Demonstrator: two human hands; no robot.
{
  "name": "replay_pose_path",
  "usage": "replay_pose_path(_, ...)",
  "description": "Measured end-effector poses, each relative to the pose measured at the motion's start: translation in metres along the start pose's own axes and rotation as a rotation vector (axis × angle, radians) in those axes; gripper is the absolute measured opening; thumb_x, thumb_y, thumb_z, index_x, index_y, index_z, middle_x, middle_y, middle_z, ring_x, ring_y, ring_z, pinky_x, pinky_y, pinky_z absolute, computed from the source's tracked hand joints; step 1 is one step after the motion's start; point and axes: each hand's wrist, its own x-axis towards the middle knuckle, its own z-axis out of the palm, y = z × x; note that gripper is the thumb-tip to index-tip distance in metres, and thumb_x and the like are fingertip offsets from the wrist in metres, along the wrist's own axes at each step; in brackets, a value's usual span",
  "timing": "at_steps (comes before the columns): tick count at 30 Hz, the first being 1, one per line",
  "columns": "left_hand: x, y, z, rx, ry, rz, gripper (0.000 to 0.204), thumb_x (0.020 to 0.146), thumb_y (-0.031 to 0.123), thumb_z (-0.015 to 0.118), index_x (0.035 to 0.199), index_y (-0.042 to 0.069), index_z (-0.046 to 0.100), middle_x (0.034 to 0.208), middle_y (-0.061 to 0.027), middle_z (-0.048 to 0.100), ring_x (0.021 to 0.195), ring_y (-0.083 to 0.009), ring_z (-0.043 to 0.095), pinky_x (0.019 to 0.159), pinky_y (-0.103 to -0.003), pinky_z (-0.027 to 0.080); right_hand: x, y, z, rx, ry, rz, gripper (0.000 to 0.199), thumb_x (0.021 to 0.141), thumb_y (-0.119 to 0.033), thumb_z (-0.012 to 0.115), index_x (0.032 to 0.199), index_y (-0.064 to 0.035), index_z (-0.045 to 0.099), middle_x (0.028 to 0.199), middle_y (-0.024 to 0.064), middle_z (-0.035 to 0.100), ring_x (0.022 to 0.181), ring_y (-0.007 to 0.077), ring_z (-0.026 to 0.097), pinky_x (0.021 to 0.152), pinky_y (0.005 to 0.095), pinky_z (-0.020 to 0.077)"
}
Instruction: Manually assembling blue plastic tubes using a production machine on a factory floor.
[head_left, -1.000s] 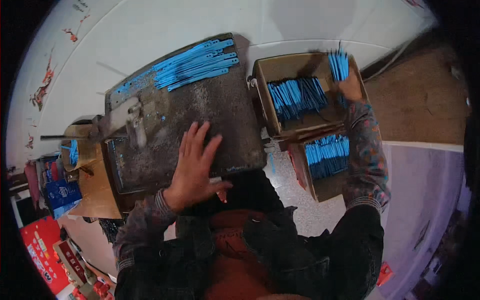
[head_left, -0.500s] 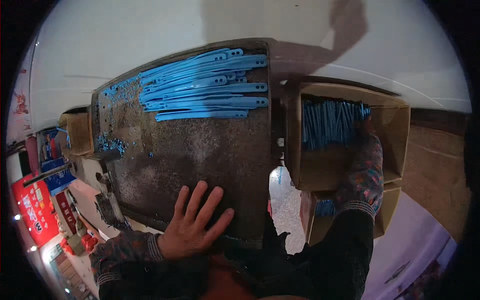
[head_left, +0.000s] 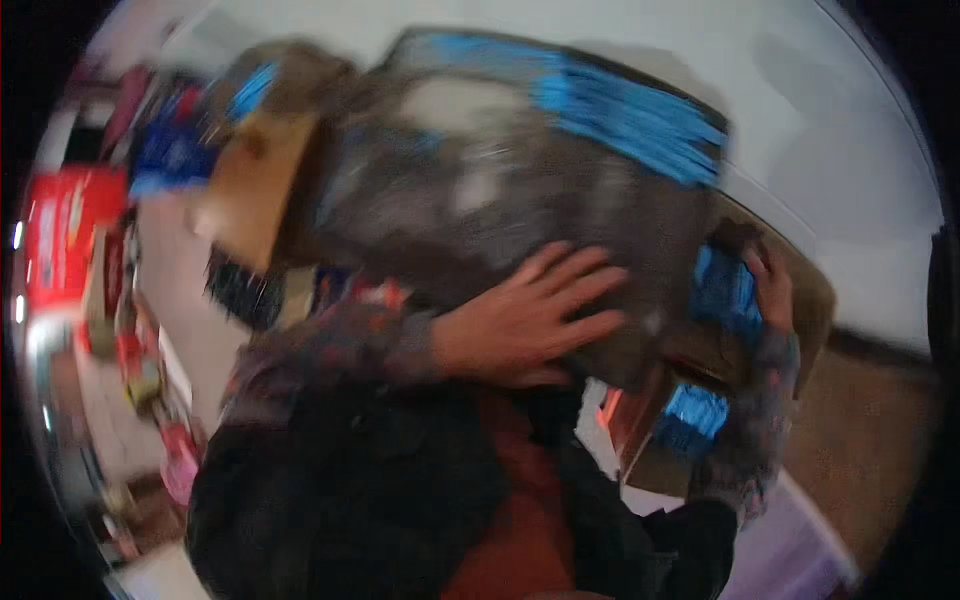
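Observation:
My left hand [head_left: 535, 315] lies flat on the dark worn worktop [head_left: 410, 235], its fingers spread, holding nothing. My right hand [head_left: 772, 285] is inside a cardboard box to the right, at the edge of a row of blue strips [head_left: 722, 290]. Motion blur hides whether its fingers grip any of them. On the far right part of the worktop lies a pile of long flat blue strips [head_left: 635, 115]; the earlier frame shows paired holes at their ends.
A second box nearer me holds more blue strips [head_left: 692, 418], beside my right forearm. At the worktop's left end stands a brown cardboard box [head_left: 255, 185]. Blue scraps [head_left: 455, 50] lie along the worktop's far edge. A pale wall [head_left: 830, 130] rises behind.
The whole view has swung, so the worktop now slants down to the right and is blurred. My right hand stays in the box; my left hand remains spread on the worktop.

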Motion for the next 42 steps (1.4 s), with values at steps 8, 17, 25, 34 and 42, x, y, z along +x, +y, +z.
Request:
replay_pose_path(8, -0.112, -0.022, -0.008, -0.061, 0.863, 0.111, 0.037, 0.079, 0.031, 0.068, 0.104, 0.006, 0.058, 0.116, -0.0116, 0.055, 0.116, -0.0328, 0.047, 0.097, -0.048, 0.035, -0.123, -0.145, 0.049, 0.243, 0.146, -0.275, 0.049, 0.097, -0.030, 0.043, 0.136, -0.0016, 0.038, 0.137, 0.0164, 0.041, 0.124, 0.0279, 0.040, 0.102, 0.0336, 0.0303)
replay_pose_path(17, -0.402, -0.101, 0.022, 0.533, 1.093, -1.240, 0.032, 0.062, 0.030, 0.074, 0.085, 0.012, 0.060, 0.087, -0.0072, 0.050, 0.082, -0.0261, 0.047, 0.076, -0.037, 0.039, -0.136, -0.166, 0.075, -0.113, 0.212, -0.310, 0.058, 0.094, -0.040, 0.049, 0.139, -0.0058, 0.035, 0.137, 0.0187, 0.039, 0.122, 0.0329, 0.042, 0.100, 0.0397, 0.0352)
replay_pose_path(25, -0.429, -0.140, 0.016, 0.738, 0.708, -1.506, 0.051, 0.053, 0.035, 0.071, 0.093, 0.006, 0.058, 0.094, -0.0132, 0.050, 0.086, -0.0311, 0.048, 0.076, -0.039, 0.039, -0.133, -0.176, 0.078, -0.079, 0.148, -0.195, 0.057, 0.092, -0.038, 0.053, 0.135, -0.0040, 0.039, 0.134, 0.0191, 0.043, 0.120, 0.0320, 0.044, 0.098, 0.0387, 0.0355)
replay_pose_path(34, -0.428, -0.149, 0.027, 0.647, 0.595, -1.552, 0.052, 0.054, 0.031, 0.069, 0.096, 0.003, 0.056, 0.095, -0.0151, 0.050, 0.086, -0.0331, 0.050, 0.076, -0.039, 0.041, -0.130, -0.171, 0.079, 0.012, 0.156, -0.222, 0.054, 0.091, -0.035, 0.056, 0.132, -0.0031, 0.044, 0.132, 0.0185, 0.046, 0.118, 0.0305, 0.045, 0.098, 0.0375, 0.0354)
replay_pose_path(42, -0.428, -0.157, 0.045, 0.482, 1.114, -1.363, 0.049, 0.055, 0.025, 0.068, 0.096, 0.002, 0.054, 0.093, -0.0162, 0.052, 0.083, -0.0362, 0.052, 0.075, -0.041, 0.044, -0.134, -0.168, 0.078, 0.010, 0.152, -0.254, 0.053, 0.090, -0.035, 0.056, 0.131, -0.0032, 0.045, 0.132, 0.0182, 0.047, 0.116, 0.0297, 0.046, 0.097, 0.0374, 0.0357)
